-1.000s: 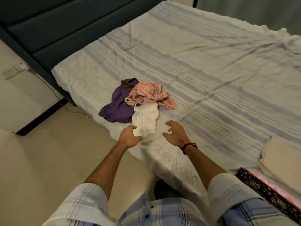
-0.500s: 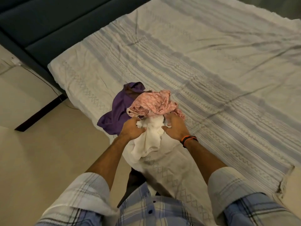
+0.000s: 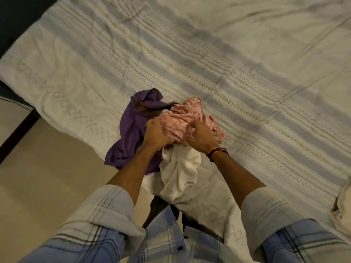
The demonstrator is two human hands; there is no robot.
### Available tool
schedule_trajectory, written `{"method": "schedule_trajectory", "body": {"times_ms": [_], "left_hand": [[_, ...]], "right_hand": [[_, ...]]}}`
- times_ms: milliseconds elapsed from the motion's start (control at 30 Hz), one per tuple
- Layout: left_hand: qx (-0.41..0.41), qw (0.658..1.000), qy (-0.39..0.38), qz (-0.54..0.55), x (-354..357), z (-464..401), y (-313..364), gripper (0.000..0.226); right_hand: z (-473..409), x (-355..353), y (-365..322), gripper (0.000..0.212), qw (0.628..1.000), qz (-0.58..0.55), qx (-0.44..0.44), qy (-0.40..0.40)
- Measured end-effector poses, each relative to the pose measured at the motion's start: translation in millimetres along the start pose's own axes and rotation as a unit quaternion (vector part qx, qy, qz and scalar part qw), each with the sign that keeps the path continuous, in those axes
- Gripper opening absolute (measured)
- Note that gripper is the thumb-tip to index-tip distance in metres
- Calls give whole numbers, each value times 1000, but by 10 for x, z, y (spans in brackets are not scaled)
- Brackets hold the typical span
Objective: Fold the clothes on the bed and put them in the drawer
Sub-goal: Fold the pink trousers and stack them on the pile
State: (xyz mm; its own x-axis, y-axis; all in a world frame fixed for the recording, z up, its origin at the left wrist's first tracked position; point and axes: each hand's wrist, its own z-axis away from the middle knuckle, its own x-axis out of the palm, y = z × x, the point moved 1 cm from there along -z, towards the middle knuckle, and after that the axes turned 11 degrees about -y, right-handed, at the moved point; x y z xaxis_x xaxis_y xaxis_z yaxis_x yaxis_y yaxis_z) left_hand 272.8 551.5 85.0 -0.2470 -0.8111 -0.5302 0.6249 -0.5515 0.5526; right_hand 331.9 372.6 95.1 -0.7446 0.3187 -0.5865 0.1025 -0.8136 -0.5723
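Observation:
A small heap of clothes lies near the bed's front edge. A pink patterned garment (image 3: 182,120) sits on top, crumpled. A purple garment (image 3: 131,133) spreads to its left, and a white garment (image 3: 180,171) hangs down toward the edge below it. My left hand (image 3: 154,133) grips the pink garment's left side, fingers closed in the cloth. My right hand (image 3: 201,135), with an orange and black band at the wrist, clutches the same pink garment on its right side. No drawer is in view.
The bed (image 3: 247,73) wears a pale sheet with grey-blue stripes and zigzag stitching, stretching far to the right and back. Beige floor (image 3: 47,177) lies at the left. A dark headboard (image 3: 19,16) fills the upper left corner. A cream cloth (image 3: 341,204) shows at the right edge.
Both hands moved forward from the white garment onto the pink one and closed on it. The view has come closer to the heap.

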Motion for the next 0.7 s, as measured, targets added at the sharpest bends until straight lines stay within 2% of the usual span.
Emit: {"method": "schedule_trajectory", "body": {"times_ms": [67, 167, 400, 533, 600, 700], "left_hand": [[19, 999, -26, -14, -21, -165, -8, 106], [36, 998, -46, -29, -15, -274, 14, 110], [55, 997, -23, -38, -89, -326, 85, 66], [80, 996, 22, -33, -135, -152, 228, 40], [100, 994, 44, -19, -148, -56, 320, 28], [130, 989, 69, 15, -155, 145, 457, 18]], "right_hand": [[-137, 55, -18, 37, 1000, -12, 13, 0], [-222, 121, -18, 38, 1000, -16, 17, 8], [-272, 131, -34, 52, 998, -48, 26, 20], [-176, 18, -57, 86, 999, -51, 16, 12], [-137, -59, -78, 83, 998, -59, -5, 37], [-1, -214, -130, 62, 996, -48, -31, 61]]}}
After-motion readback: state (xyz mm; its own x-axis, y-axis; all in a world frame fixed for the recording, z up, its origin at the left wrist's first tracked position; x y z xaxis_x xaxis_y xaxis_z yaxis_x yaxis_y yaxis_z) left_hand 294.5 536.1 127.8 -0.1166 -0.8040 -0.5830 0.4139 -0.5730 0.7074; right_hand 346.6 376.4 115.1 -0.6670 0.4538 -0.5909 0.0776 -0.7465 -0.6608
